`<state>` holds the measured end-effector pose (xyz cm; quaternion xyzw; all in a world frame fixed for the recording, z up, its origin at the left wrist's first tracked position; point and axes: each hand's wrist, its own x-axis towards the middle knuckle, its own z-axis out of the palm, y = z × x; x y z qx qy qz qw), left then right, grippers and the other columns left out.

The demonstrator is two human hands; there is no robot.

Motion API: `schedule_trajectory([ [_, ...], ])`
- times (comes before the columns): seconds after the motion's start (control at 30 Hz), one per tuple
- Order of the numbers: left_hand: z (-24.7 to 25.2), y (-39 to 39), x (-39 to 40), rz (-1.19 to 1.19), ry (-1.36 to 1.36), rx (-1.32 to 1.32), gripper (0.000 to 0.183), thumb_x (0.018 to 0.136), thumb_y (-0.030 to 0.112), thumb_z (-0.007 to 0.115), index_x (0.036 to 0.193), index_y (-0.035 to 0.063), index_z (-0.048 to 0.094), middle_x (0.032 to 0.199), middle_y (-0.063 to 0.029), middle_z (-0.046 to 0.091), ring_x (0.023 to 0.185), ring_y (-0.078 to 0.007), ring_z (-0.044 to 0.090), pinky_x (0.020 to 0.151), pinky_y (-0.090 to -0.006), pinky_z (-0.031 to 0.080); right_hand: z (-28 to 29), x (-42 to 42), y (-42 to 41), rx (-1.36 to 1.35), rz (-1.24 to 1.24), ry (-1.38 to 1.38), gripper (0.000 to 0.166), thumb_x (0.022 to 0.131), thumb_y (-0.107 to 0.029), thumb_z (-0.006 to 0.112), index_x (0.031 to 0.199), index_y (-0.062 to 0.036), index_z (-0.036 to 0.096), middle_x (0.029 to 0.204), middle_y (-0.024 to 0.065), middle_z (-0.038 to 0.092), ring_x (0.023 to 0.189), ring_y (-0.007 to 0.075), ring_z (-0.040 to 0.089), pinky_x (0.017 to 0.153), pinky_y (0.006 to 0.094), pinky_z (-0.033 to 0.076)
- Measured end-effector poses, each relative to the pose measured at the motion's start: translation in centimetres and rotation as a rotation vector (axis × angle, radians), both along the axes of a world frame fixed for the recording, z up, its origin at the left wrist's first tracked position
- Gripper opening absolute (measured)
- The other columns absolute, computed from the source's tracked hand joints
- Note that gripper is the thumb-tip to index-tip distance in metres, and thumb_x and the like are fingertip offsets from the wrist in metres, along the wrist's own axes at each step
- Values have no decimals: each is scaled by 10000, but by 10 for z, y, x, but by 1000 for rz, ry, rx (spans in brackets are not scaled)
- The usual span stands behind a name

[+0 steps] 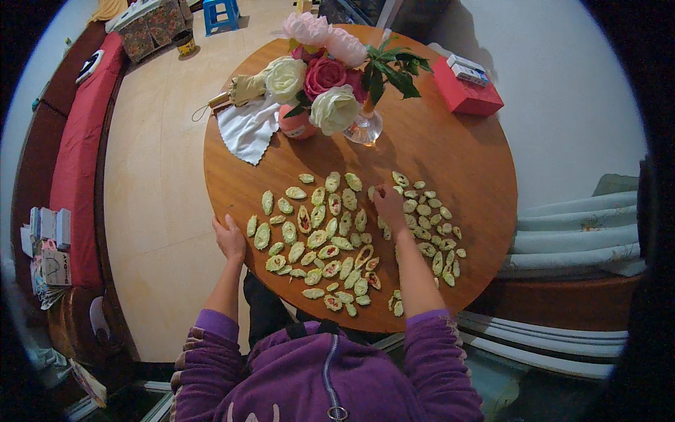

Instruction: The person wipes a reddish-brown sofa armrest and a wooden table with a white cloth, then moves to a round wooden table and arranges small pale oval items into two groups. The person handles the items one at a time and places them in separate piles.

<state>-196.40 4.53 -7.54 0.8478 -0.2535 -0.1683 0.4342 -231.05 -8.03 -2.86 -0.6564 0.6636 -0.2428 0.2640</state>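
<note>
Many bitter gourd slices lie spread over the near half of a round wooden table. Most are pale green ovals with bumpy rims; a few show red seed pulp. My left hand rests against the table's left edge, with no slice in it. Among the slices right of the middle, my right hand reaches down to the tabletop. Its fingertips are beside a slice, and whether they pinch one is hidden. Smaller slices sit close together to the right of this hand.
Beyond the slices stand a pink vase and a clear glass vase with flowers. A white cloth and a folded umbrella lie left of them. Small boxes top a red box at the right edge. A red-covered bench stands left.
</note>
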Motion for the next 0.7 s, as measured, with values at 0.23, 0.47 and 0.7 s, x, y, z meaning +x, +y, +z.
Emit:
schedule_trajectory([
  [0.23,7,-4,-4,-5,12,49,519,880,355,412,1249,-4,347,1148,-251,499,1026,-397,497,859,-414,395,-5,3,13,66,-7,11,236,776,-232,551,864,-18,601,800,159,590,769,311,560,670,398,431],
  [0.47,3,0,0,11,-9,43,517,880,354,415,1241,-11,353,1141,-258,499,1027,-396,497,858,-415,394,27,-3,12,-72,-158,69,220,834,-209,507,878,-11,593,793,152,589,732,318,559,621,406,432],
  [0.7,0,-3,-2,8,-36,6,504,883,336,413,1233,-23,357,1127,-255,509,1023,-390,501,858,-407,395,18,-44,-5,44,-349,233,223,772,-233,559,846,-26,597,833,150,611,801,313,580,668,400,450],
])
